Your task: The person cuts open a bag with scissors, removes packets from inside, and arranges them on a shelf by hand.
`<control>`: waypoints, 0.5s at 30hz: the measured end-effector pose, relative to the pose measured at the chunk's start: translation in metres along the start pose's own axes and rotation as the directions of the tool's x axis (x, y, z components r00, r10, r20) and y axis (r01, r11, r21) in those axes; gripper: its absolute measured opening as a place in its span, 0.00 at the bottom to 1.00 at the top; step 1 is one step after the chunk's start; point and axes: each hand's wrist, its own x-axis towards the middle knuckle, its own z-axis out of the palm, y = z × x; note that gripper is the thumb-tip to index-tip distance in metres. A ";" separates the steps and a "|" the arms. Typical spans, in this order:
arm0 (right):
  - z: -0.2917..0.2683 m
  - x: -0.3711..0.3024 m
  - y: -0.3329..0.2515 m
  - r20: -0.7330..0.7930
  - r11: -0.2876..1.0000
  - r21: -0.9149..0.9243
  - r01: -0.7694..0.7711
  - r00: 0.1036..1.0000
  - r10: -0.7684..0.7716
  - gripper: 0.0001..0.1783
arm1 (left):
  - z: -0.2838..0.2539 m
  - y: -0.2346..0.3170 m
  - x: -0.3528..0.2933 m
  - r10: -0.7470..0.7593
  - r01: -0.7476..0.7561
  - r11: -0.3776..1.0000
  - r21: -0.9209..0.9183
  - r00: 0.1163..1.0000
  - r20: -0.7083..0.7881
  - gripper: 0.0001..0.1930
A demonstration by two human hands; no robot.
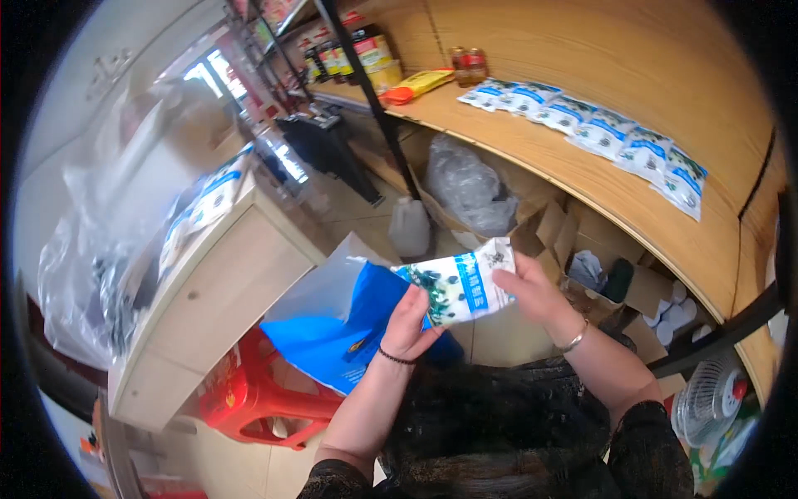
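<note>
My left hand (406, 327) and my right hand (539, 291) hold a salt packet (455, 287) between them, above the floor and in front of my body. It is a white plastic packet with a blue band and a dark green leaf print. The left fingers grip its leaf-printed end, and the right thumb presses on its plain white end. Just beyond my left wrist, an open blue bag (332, 328) with a pale inside rests over a red plastic stool (258, 395). Similar packets (603, 131) lie in an overlapping row on the wooden shelf (532, 154) at the right.
More packets (208, 195) lie on a pale cabinet (216, 291) at left, beside crumpled clear plastic (83, 266). Jars (470, 65) and a yellow package (424, 83) stand on the shelf. Below are cardboard boxes (632, 291), a white jug (409, 226) and a fan (708, 401).
</note>
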 end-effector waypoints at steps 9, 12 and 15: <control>-0.032 -0.008 0.008 -0.320 0.972 -0.234 -0.026 0.946 -0.051 0.17 | -0.004 -0.051 0.068 0.222 -0.039 0.874 0.483 0.919 -0.327 0.19; -0.032 -0.007 0.011 -0.376 0.964 -0.266 0.021 0.918 -0.124 0.18 | -0.009 -0.052 0.070 0.447 -0.127 0.644 0.754 0.863 -0.236 0.18; -0.038 -0.008 0.010 -0.343 0.965 -0.263 -0.010 0.936 -0.084 0.16 | -0.019 -0.054 0.064 0.440 -0.112 0.635 0.764 0.866 -0.238 0.14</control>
